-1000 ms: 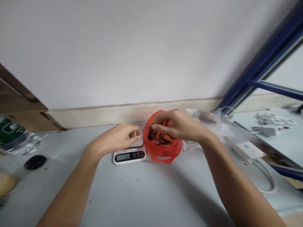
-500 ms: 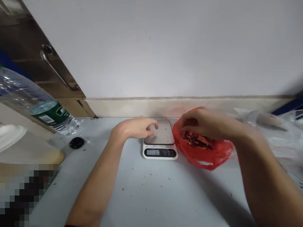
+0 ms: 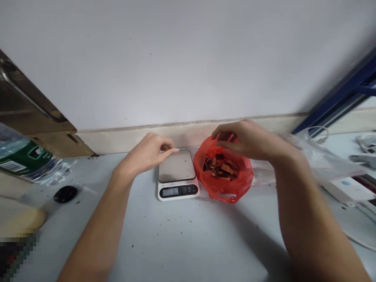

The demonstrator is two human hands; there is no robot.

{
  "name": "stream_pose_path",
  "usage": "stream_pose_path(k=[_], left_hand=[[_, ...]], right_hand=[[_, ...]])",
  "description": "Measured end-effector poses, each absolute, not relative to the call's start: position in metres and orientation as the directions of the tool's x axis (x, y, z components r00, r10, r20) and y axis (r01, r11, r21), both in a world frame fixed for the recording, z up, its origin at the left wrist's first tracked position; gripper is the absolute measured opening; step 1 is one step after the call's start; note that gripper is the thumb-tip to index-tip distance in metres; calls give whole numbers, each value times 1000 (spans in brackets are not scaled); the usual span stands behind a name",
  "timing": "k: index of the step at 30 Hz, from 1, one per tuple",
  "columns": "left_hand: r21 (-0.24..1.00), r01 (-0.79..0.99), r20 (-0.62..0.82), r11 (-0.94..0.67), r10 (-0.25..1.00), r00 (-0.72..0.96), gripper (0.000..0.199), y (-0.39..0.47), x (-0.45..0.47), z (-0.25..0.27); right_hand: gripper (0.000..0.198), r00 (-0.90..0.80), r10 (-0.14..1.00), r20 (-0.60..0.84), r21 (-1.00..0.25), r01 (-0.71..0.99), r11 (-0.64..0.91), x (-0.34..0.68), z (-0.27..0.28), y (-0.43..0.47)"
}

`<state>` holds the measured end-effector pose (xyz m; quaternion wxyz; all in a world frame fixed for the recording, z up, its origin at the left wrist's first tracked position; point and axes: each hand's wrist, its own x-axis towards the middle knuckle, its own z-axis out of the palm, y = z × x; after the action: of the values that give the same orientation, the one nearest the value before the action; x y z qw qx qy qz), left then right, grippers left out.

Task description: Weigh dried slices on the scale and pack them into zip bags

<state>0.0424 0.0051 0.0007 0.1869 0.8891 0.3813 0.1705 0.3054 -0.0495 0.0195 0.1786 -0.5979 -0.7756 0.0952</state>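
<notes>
Left hand (image 3: 152, 150) curled, hold unclear, at scale's (image 3: 177, 170) rear left corner; dried pieces (image 3: 220, 168) in red bag (image 3: 227, 194) just right of scale, directly below nearer right hand (image 3: 242, 139), fingers parted, apparently empty.

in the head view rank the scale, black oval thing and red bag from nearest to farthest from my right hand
From your right hand:
1. red bag, just below it
2. scale, left of the red bag
3. black oval thing, far left
</notes>
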Motion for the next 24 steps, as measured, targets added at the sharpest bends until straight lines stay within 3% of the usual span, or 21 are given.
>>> stream_pose_path(k=[4, 7, 9, 11, 13, 16, 19, 22, 24], left_hand=[[461, 573, 242, -677, 717, 653, 41, 0, 52, 1], [463, 515, 312, -722, 676, 668, 36, -6, 62, 1], [450, 519, 327, -727, 674, 662, 43, -10, 69, 0], [446, 488, 351, -751, 648, 676, 36, -15, 76, -1], [436, 452, 378, -778, 614, 693, 29, -19, 82, -2], [406, 458, 407, -790, 606, 684, 38, -23, 88, -3], [397, 444, 439, -803, 591, 677, 36, -26, 90, -3], [401, 485, 419, -777, 627, 657, 46, -27, 90, -2], [428, 479, 404, -767, 636, 658, 34, -26, 90, -2]], right_hand=[[25, -175, 971, 161, -383, 896, 225, 312, 28, -58], [18, -79, 967, 242, -464, 866, 187, 316, 38, -67], [30, 63, 950, 306, -488, 867, 100, 320, 46, -75], [39, 247, 889, 386, -495, 868, -27, 329, 52, -84], [32, 408, 806, 430, -517, 843, -151, 343, 54, -91], [18, 487, 809, 329, -531, 804, -268, 377, 46, -93], [39, 476, 861, 180, -448, 819, -359, 416, 25, -85], [39, 458, 886, 69, -463, 802, -378, 447, 2, -75], [28, 427, 896, 120, -455, 826, -333, 462, -9, -72]])
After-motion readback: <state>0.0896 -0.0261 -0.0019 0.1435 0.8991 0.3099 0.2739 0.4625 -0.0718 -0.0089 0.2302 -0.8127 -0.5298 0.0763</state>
